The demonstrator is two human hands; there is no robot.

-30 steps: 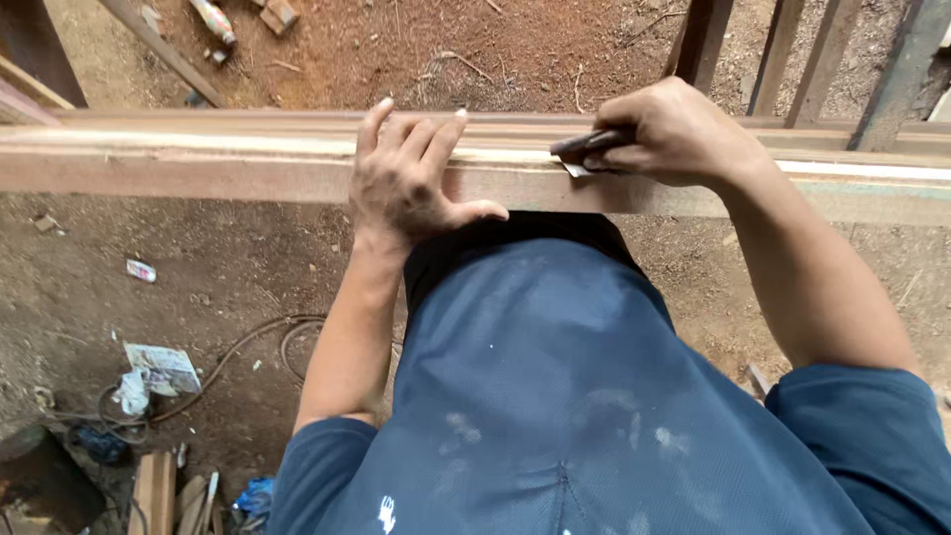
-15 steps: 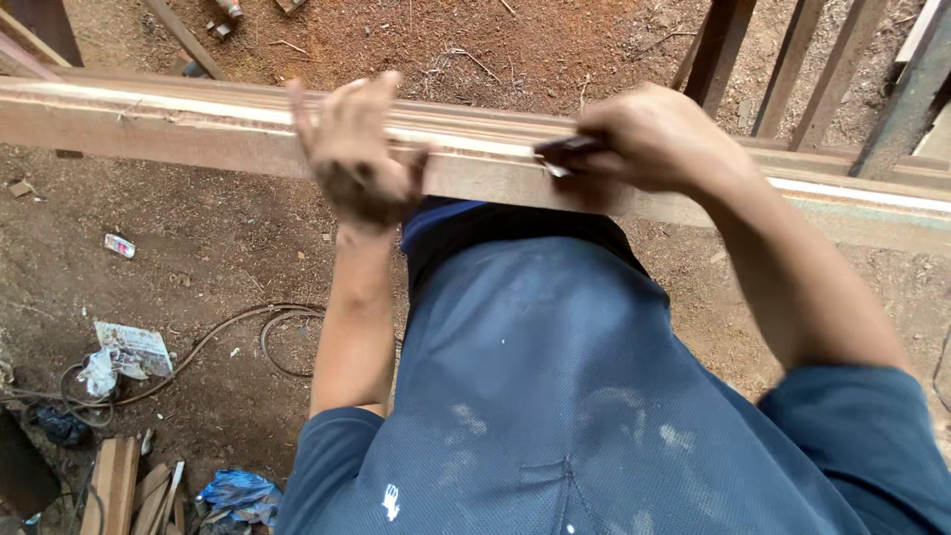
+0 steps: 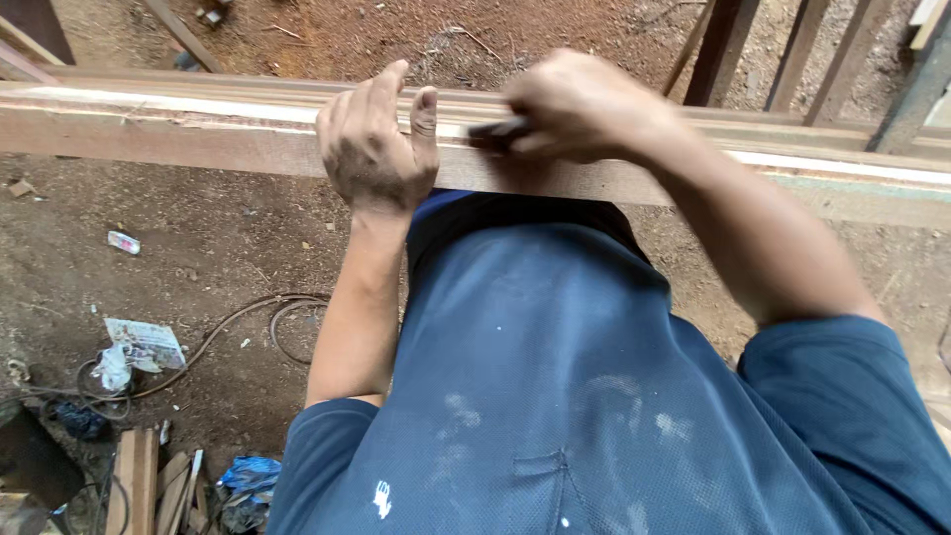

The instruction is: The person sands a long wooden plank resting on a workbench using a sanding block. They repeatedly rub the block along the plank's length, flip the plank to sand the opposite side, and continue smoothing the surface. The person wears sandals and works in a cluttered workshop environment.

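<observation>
A long wooden beam (image 3: 198, 134) runs across the view at waist height in front of me. My left hand (image 3: 374, 144) hovers over its near edge, fingers raised and loosely together, holding nothing. My right hand (image 3: 580, 107) rests on the beam's top just to the right of it. It is closed around a small dark tool (image 3: 495, 134) whose tip points left along the wood toward my left hand. I cannot tell what kind of tool it is. My blue shirt fills the lower middle of the view.
Below the beam is bare dirt ground with a looped cable (image 3: 267, 317), scraps of paper (image 3: 144, 342), a blue rag (image 3: 248, 476) and wood offcuts (image 3: 134, 481) at lower left. Dark upright wooden posts (image 3: 728, 50) stand behind the beam at upper right.
My right hand with the tool has slid left along the beam. My left hand lifted off the wood, where it lay flat a second ago.
</observation>
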